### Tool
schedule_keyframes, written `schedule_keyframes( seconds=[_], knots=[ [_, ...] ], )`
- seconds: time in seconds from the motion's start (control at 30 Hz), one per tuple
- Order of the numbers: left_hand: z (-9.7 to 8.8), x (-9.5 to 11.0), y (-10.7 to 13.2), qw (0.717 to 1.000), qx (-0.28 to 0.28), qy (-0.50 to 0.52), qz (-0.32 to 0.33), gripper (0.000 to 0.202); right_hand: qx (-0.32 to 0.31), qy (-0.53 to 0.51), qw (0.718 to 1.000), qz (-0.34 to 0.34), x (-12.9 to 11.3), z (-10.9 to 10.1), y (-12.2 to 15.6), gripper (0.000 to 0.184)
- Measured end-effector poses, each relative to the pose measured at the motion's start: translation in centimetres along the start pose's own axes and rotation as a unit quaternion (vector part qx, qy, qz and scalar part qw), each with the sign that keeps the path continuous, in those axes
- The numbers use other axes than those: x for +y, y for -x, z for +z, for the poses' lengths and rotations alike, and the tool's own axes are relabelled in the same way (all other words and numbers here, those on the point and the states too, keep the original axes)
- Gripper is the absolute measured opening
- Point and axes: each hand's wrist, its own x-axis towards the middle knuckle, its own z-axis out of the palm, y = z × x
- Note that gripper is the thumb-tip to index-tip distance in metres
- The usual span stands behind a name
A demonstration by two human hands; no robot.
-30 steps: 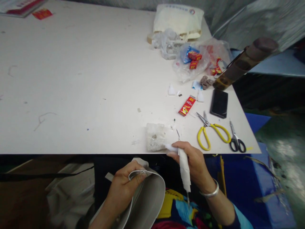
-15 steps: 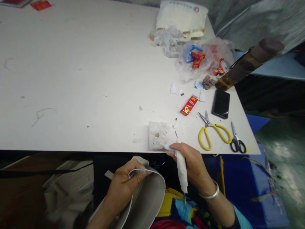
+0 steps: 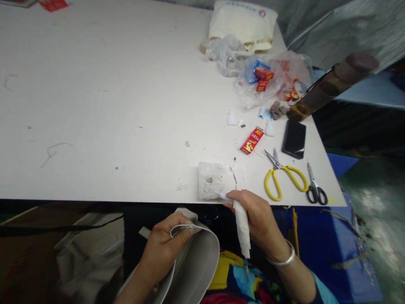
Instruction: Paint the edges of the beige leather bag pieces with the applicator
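Note:
My left hand (image 3: 166,245) is closed on the folded edge of a pale grey sheet of material (image 3: 196,264) that curves down over my lap below the table. My right hand (image 3: 261,219) grips a thin tool wrapped in white tape (image 3: 242,226), its tip resting at the table's front edge beside a crumpled white pad (image 3: 209,180). A silver bangle circles my right wrist.
On the white table (image 3: 110,97) lie yellow-handled scissors (image 3: 284,177), small black scissors (image 3: 314,190), a black phone (image 3: 294,138), a red packet (image 3: 252,140), a plastic bag of red boxes (image 3: 272,76), a cream bag (image 3: 242,25) and a brown roll (image 3: 332,86).
Both hands hold as before; my right hand and the wrapped tool shifted only slightly. The view drifted a little.

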Motion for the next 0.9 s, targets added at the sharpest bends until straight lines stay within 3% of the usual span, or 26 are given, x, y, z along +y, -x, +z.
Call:
schedule_keyframes(
  seconds=[0.57,0.9],
  knots=[
    [-0.25,-0.35,-0.11,1.000,-0.007,0.022,-0.003,0.027,-0.025,0.070,0.997,-0.027,-0.17,-0.29,-0.34,0.007],
    [-0.40,-0.31,-0.01,1.000,-0.012,0.017,-0.013,0.027,-0.027,0.061,0.997,-0.044,-0.12,-0.27,-0.27,0.012]
  ],
)
